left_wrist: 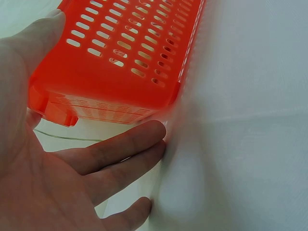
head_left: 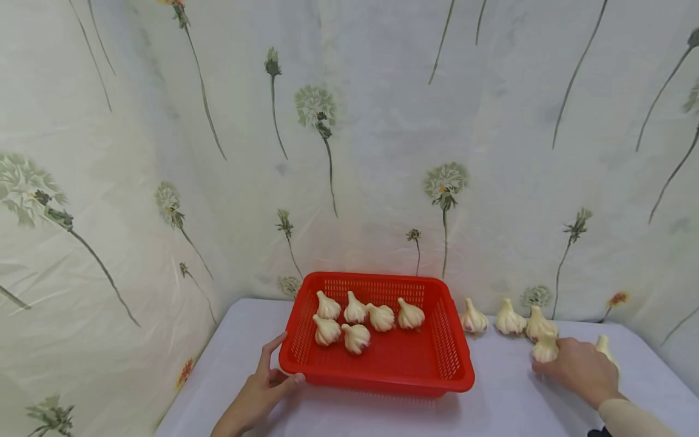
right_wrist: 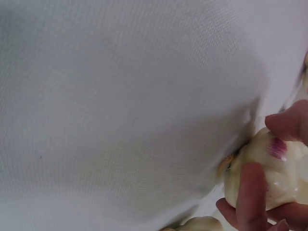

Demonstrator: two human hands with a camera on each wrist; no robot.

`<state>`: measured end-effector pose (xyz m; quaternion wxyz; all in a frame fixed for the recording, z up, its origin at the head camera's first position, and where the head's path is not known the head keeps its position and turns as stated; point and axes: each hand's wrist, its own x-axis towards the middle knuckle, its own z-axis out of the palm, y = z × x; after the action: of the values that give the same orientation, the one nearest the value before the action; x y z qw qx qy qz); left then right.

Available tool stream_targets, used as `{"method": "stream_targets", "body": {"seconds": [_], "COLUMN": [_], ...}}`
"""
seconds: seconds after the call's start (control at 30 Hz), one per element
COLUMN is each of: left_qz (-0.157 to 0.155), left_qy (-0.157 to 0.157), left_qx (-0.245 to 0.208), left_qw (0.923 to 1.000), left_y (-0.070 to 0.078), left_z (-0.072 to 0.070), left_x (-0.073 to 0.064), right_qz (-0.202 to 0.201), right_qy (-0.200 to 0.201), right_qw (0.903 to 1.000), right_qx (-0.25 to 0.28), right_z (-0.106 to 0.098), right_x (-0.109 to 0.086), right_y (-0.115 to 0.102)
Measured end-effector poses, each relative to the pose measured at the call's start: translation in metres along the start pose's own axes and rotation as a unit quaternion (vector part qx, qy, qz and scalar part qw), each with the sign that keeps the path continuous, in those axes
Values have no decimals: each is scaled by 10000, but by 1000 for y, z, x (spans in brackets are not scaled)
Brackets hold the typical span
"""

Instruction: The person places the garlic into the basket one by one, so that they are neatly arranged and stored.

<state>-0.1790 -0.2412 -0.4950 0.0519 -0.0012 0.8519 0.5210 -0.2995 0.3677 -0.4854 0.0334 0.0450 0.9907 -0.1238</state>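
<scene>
At the near left corner of a red plastic basket [head_left: 382,382], my left hand [head_left: 256,394] rests its thumb and index finger on the rim. In the left wrist view its other fingers [left_wrist: 125,144] stretch out straight beside the perforated wall. Several garlic bulbs [head_left: 356,338] lie inside the basket, mostly toward its left and back. To the right, my right hand [head_left: 587,370] holds a garlic bulb [right_wrist: 260,168] between thumb and fingers, low over the white cloth. More garlic bulbs [head_left: 510,318] stand just behind it, and another bulb [head_left: 604,347] is partly hidden by the hand.
A white cloth covers the table [head_left: 502,400]. Behind and to the left hangs a pale curtain [head_left: 377,152] printed with dandelions, close to the table's back edge. One garlic bulb [head_left: 473,318] sits right beside the basket's right wall.
</scene>
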Motion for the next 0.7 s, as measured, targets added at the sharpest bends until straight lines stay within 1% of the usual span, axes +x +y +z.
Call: {"method": "stream_targets", "body": {"seconds": [0.13, 0.2, 0.33, 0.4, 0.5, 0.57, 0.63, 0.7], "left_qz": [-21, 16, 63, 61, 43, 49, 54, 66], "left_qy": [13, 18, 14, 0, -26, -23, -20, -22], "left_qx": [-45, -37, -4, 13, 13, 11, 11, 10], "left_qw": [10000, 10000, 10000, 10000, 10000, 10000, 10000, 10000], "left_y": [-1, -1, -1, -1, -1, -1, -1, -1], "left_z": [0, -1, -1, -1, 0, 0, 0, 0], "left_x": [0, 0, 0, 0, 1, 1, 1, 1], "right_qz": [-42, -41, -131, -113, -198, -238, -366, -419], "right_qy": [105, 98, 114, 22, 13, -27, -7, -100], "right_qw": [9999, 9999, 9998, 9999, 9998, 9996, 9992, 9988], "right_qx": [-23, -2, 66, 92, 95, 123, 184, 254], "right_z": [1, 1, -3, -8, -17, -24, -31, -37], "right_x": [-1, 0, 1, 1, 1, 1, 1, 1], "right_y": [1, 1, 0, 0, -2, -5, -10, -16]}}
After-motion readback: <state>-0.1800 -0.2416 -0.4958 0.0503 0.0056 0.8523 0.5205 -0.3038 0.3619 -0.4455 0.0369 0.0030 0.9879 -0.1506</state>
